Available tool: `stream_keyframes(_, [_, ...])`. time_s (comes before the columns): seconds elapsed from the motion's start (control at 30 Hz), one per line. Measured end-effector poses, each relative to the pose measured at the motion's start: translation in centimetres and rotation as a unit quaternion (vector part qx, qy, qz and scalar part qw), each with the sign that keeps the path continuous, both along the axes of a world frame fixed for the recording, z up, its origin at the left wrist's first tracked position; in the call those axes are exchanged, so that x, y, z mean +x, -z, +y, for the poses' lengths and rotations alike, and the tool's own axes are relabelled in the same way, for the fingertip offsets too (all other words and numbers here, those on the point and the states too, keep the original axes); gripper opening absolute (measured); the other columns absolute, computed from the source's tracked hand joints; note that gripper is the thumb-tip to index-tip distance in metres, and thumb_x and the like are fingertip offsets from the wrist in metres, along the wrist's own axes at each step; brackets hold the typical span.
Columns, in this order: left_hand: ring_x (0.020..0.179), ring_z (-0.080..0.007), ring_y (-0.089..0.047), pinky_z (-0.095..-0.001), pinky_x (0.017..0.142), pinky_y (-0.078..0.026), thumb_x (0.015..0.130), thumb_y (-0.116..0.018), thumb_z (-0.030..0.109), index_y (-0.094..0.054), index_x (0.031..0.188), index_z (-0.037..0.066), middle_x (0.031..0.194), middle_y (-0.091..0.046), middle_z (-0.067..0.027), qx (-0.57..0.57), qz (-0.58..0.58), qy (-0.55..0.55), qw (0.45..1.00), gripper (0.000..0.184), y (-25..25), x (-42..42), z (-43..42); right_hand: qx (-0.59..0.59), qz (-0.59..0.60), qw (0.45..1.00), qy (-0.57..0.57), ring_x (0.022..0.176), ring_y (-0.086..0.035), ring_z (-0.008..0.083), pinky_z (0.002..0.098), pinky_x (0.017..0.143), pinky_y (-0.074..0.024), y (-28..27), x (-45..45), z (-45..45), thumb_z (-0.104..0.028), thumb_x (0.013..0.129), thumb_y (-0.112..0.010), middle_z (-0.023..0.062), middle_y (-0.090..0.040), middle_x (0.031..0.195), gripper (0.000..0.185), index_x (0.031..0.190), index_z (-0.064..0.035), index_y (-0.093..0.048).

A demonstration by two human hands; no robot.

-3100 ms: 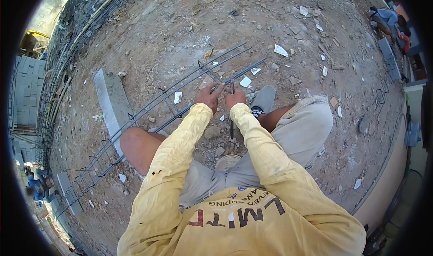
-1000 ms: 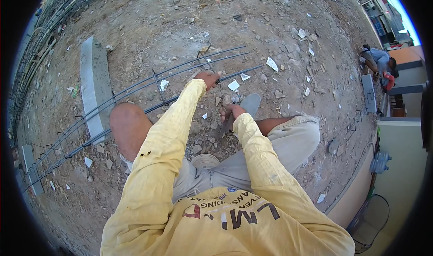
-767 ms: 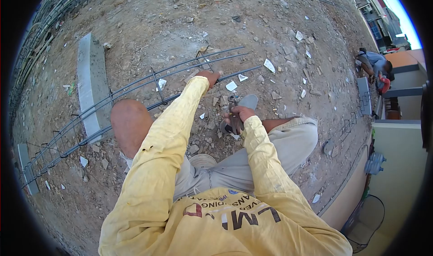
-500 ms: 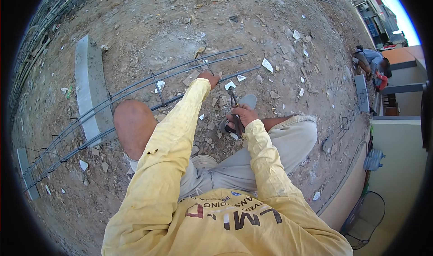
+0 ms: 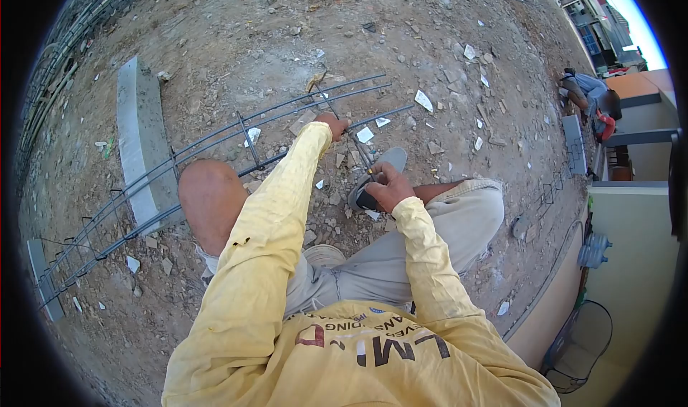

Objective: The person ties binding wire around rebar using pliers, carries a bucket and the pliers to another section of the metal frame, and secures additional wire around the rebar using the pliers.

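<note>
Rebar cage (image 5: 242,124) in the head view: it slants above the dirt ground (image 5: 215,63), lying across a grey concrete block (image 5: 140,120), with its far end at a second block (image 5: 44,278). The left hand (image 5: 335,125) is curled closed around the lower bar near the free ends, beside a crosswise stirrup (image 5: 327,100); what its fingertips pinch is hidden. The right hand (image 5: 390,186) is bunched, fingers drawn together on a thin dark piece (image 5: 362,155), too small to tell whether tool or wire.

The free ends reach well past the first block with no support visible beneath them, so uneven pressure from the left hand could tip or roll the cage. If that grip loosened, the stirrup might slide out of line. A slip by the right hand could drive the thin piece towards the left fingers. The bare knee (image 5: 208,195) is close beside the bars, so a sudden roll could scrape it.
</note>
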State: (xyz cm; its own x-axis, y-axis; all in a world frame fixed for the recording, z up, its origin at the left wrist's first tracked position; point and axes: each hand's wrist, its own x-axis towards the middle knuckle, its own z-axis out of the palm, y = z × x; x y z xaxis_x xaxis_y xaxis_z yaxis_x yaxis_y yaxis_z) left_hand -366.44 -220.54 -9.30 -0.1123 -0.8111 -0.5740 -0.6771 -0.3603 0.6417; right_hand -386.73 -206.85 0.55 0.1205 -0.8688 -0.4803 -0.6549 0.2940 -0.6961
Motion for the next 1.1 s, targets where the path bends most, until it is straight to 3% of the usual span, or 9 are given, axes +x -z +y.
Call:
stream_keyframes(0.07, [0.073,-0.0282,-0.067,-0.0393,0.075,-0.051,0.084,-0.054,0.055,-0.074,0.079,0.003,0.077,-0.071,-0.0131,-0.010,-0.004,0.003,1.000,0.056,-0.1,0.0,0.2,-0.020,0.071,0.997,-0.033,0.086,-0.064,0.0328,0.0387,0.083,-0.0501,-1.2,0.7,0.2,-0.028,0.074,-0.067,0.0154,-0.067,0.094,0.044,0.114,-0.0120,-0.057])
stream_keyframes(0.27, [0.079,-0.0300,-0.067,-0.0401,0.080,-0.050,0.084,-0.054,0.055,-0.073,0.082,0.002,0.080,-0.071,-0.0142,-0.001,-0.005,0.028,1.000,0.056,-0.5,0.1,0.3,0.008,0.301,0.949,-0.090,0.115,-0.053,0.0369,0.0517,0.100,-0.0370,-4.2,3.7,-0.8,-0.033,0.074,-0.067,0.0155,-0.060,0.120,0.046,0.119,-0.0220,-0.058])
stream_keyframes(0.33, [0.090,-0.0330,-0.067,-0.0418,0.085,-0.048,0.083,-0.056,0.053,-0.071,0.093,-0.001,0.087,-0.070,-0.0176,0.006,-0.019,0.024,1.000,0.057,-0.5,-0.1,0.2,-0.027,0.346,0.930,-0.119,0.118,-0.051,0.0371,0.0516,0.100,-0.0376,-5.1,4.4,-0.9,-0.033,0.074,-0.066,0.0141,-0.060,0.120,0.046,0.118,-0.0238,-0.059])
stream_keyframes(0.47, [0.096,-0.0360,-0.064,-0.0425,0.088,-0.047,0.083,-0.057,0.053,-0.070,0.097,-0.002,0.095,-0.068,-0.0221,0.033,0.018,0.040,0.999,0.058,-1.6,0.3,0.3,-0.058,0.390,0.906,-0.152,0.121,-0.047,0.0374,0.0545,0.101,-0.0353,-5.7,4.3,-1.5,-0.030,0.073,-0.066,0.0123,-0.058,0.122,0.045,0.118,-0.0261,-0.060])
stream_keyframes(0.57, [0.101,-0.0377,-0.063,-0.0429,0.091,-0.046,0.083,-0.057,0.052,-0.069,0.100,-0.002,0.102,-0.066,-0.0245,0.014,0.006,0.033,0.999,0.058,-1.1,0.1,0.4,-0.044,0.383,0.905,-0.178,0.122,-0.046,0.0358,0.0544,0.102,-0.0324,-6.4,3.7,-2.3,-0.025,0.077,-0.066,0.0110,-0.057,0.121,0.043,0.120,-0.0264,-0.060])
stream_keyframes(0.77, [0.104,-0.0386,-0.061,-0.0436,0.093,-0.046,0.083,-0.056,0.053,-0.068,0.104,-0.002,0.108,-0.065,-0.0252,0.003,-0.002,0.022,1.000,0.060,0.4,-0.2,0.2,-0.081,0.370,0.893,-0.242,0.116,-0.050,0.0371,0.0456,0.094,-0.0452,-6.6,2.1,-3.5,-0.020,0.078,-0.066,0.0110,-0.055,0.116,0.041,0.119,-0.0238,-0.060])
stream_keyframes(0.87, [0.104,-0.0385,-0.061,-0.0437,0.092,-0.045,0.084,-0.055,0.054,-0.068,0.104,-0.003,0.108,-0.065,-0.0251,0.008,0.003,0.023,1.000,0.062,-0.8,0.0,0.7,-0.126,0.334,0.910,-0.212,0.110,-0.053,0.0415,0.0467,0.093,-0.0464,-6.9,1.6,-3.6,-0.021,0.076,-0.067,0.0180,-0.052,0.118,0.043,0.118,-0.0142,-0.058])
stream_keyframes(0.97, [0.104,-0.0384,-0.061,-0.0439,0.091,-0.046,0.084,-0.054,0.055,-0.068,0.103,-0.002,0.108,-0.065,-0.0250,0.020,0.009,0.023,1.000,0.062,-1.2,0.0,0.8,-0.142,0.373,0.889,-0.225,0.103,-0.058,0.0423,0.0475,0.090,-0.0483,-6.6,0.9,-3.7,-0.025,0.080,-0.065,0.0207,-0.056,0.112,0.042,0.117,-0.0073,-0.055])
stream_keyframes(1.1, [0.099,-0.0372,-0.063,-0.0441,0.087,-0.047,0.084,-0.053,0.056,-0.070,0.101,0.001,0.104,-0.066,-0.0230,0.004,0.002,0.037,0.999,0.060,-0.9,0.1,0.8,-0.023,0.329,0.911,-0.249,0.095,-0.062,0.0410,0.0470,0.085,-0.0492,-5.9,0.8,-4.1,-0.032,0.086,-0.058,0.0233,-0.062,0.103,0.041,0.114,-0.0023,-0.055])
